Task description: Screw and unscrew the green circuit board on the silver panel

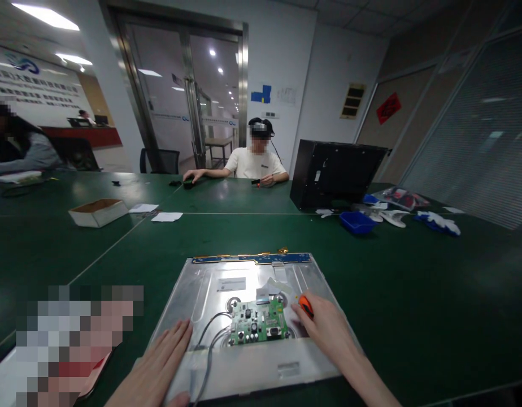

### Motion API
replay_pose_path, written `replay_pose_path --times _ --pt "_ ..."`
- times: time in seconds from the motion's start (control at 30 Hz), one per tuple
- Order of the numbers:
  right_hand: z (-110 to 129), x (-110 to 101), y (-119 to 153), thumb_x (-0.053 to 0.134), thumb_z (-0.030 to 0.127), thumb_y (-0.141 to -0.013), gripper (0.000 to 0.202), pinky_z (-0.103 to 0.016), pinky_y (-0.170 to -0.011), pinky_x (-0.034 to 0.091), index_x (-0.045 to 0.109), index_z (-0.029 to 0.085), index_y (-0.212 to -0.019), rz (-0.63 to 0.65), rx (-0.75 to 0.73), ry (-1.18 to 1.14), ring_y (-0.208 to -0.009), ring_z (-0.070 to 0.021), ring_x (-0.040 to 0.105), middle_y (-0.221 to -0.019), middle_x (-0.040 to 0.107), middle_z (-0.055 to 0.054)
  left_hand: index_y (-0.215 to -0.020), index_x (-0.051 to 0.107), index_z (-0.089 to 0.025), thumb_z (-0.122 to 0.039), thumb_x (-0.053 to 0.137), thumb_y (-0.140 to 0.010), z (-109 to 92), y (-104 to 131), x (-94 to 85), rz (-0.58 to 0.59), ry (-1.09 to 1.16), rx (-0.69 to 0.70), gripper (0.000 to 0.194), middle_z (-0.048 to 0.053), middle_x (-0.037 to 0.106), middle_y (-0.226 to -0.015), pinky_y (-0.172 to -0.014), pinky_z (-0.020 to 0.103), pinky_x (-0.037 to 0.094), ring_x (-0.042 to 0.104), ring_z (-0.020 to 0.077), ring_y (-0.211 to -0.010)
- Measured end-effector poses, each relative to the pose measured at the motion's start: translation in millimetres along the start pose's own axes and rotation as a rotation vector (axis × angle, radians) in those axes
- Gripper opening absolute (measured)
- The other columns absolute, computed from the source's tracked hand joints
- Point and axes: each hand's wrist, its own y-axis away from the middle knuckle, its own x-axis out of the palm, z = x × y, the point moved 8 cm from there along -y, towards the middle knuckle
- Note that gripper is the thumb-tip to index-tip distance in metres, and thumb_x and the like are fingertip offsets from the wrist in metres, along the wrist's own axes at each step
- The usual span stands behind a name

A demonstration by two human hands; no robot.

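Note:
A flat metal display panel (303, 353) lies on the green table, a blue circuit strip (244, 259) along its far edge. Near its middle sits a green circuit board (259, 321), with grey cables (211, 353) running from its left side. My left hand (161, 356) rests flat on the panel's left part, fingers stretched out. At the board's right, my right hand (324, 325) is closed round an orange-handled tool (305, 306); the tool's tip cannot be made out. A clear plastic flap (282, 287) stands at the board's far edge.
Across the green table (227, 229) sits a person (259, 161). A black monitor housing (337, 172), blue tray (357, 223) and gloves (439, 222) are at the far right. An open box (99, 212) and papers (166, 217) lie far left; a blurred-out item (74, 345) is near left.

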Motion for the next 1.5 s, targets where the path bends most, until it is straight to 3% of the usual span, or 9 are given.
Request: replay_pose_path --times 0.23,0.37,0.5,0.63,0.77,0.9,0.97,1.13,1.5 --pt "-6 -1 4 0.027 0.023 -0.098 0.029 -0.032 -0.063 0.046 0.054 0.021 -0.108 -0.061 0.039 0.074 -0.077 -0.0226 0.066 -0.090 0.068 -0.009 -0.152 0.001 -0.032 -0.055 0.053 -0.086 -20 -16 -6.2 0.118 0.032 0.136 0.086 0.004 0.034 -0.150 -0.098 0.043 0.048 0.046 0.0327 -0.129" --pt "-15 -3 4 0.026 0.016 -0.095 0.032 -0.031 -0.061 0.044 0.057 0.023 -0.101 -0.072 0.030 0.184 -0.078 -0.0211 0.067 -0.099 0.066 -0.008 -0.151 -0.005 -0.027 -0.057 0.053 -0.086 -37 -26 -1.5 0.178 0.053 0.205 0.093 0.007 0.029 -0.152 -0.100 0.044 0.047 0.041 0.0341 -0.132" --pt "-40 -1 -4 0.028 0.018 -0.094 0.029 -0.030 -0.062 0.043 0.056 0.023 -0.095 -0.072 0.078 0.197 -0.080 -0.0206 0.067 -0.099 0.066 -0.007 -0.151 -0.007 -0.025 -0.059 0.052 -0.086 -51 -38 18.3 0.219 0.069 0.253 0.094 0.009 0.024 -0.153 -0.104 0.044 0.044 0.036 0.0348 -0.135" --pt "-73 -3 -14 0.033 0.047 -0.095 0.034 -0.033 -0.063 0.043 0.057 0.024 -0.098 -0.087 0.210 0.201 -0.081 -0.0256 0.067 -0.087 0.069 -0.006 -0.151 -0.008 -0.019 -0.070 0.049 -0.083 -65 -51 54.0 0.262 0.072 0.294 0.102 0.013 0.018 -0.154 -0.109 0.046 0.037 0.031 0.0378 -0.137" --pt "-95 -4 -18 0.030 0.060 -0.092 0.046 -0.034 -0.060 0.043 0.058 0.025 -0.103 -0.088 0.241 0.195 -0.076 -0.0274 0.066 -0.079 0.068 -0.007 -0.152 0.001 -0.020 -0.038 0.038 -0.100 -83 -67 70.3 0.291 0.061 0.305 0.066 0.011 0.020 -0.154 -0.111 0.043 0.034 0.029 0.0315 -0.139" --pt "-110 -7 -19 0.033 0.051 -0.093 0.035 -0.033 -0.062 0.044 0.058 0.027 -0.098 -0.119 0.144 0.182 -0.082 -0.0255 0.066 -0.091 0.069 -0.005 -0.151 0.019 -0.014 -0.031 0.034 -0.100 -106 -85 68.5 0.360 0.071 0.312 0.055 0.016 0.023 -0.151 -0.110 0.046 0.035 0.029 0.0331 -0.138" --pt "-117 -11 -20 0.034 0.045 -0.094 0.031 -0.032 -0.064 0.044 0.059 0.027 -0.095 -0.142 0.086 0.192 -0.082 -0.0235 0.066 -0.094 0.069 -0.004 -0.150 0.024 -0.008 -0.037 0.036 -0.099 -116 -92 67.4 0.393 0.088 0.305 0.059 0.020 0.021 -0.151 -0.110 0.048 0.034 0.025 0.0355 -0.139" --pt "-145 -20 -22 0.036 0.040 -0.094 0.028 -0.032 -0.066 0.045 0.060 0.025 -0.094 -0.141 0.095 0.221 -0.084 -0.0216 0.065 -0.097 0.068 -0.004 -0.147 0.024 0.000 -0.070 0.042 -0.086 -141 -104 67.6 0.384 0.191 0.337 0.096 0.027 0.016 -0.151 -0.112 0.054 0.026 0.016 0.0416 -0.140" --pt "-210 -38 -28 0.033 0.036 -0.095 0.031 -0.034 -0.064 0.047 0.061 0.023 -0.097 -0.164 0.207 0.367 -0.082 -0.0238 0.065 -0.103 0.068 -0.009 -0.148 0.020 0.000 -0.074 0.034 -0.087 -172 -125 86.4 0.343 0.304 0.326 0.098 0.026 0.010 -0.153 -0.116 0.050 0.017 0.008 0.0385 -0.142"
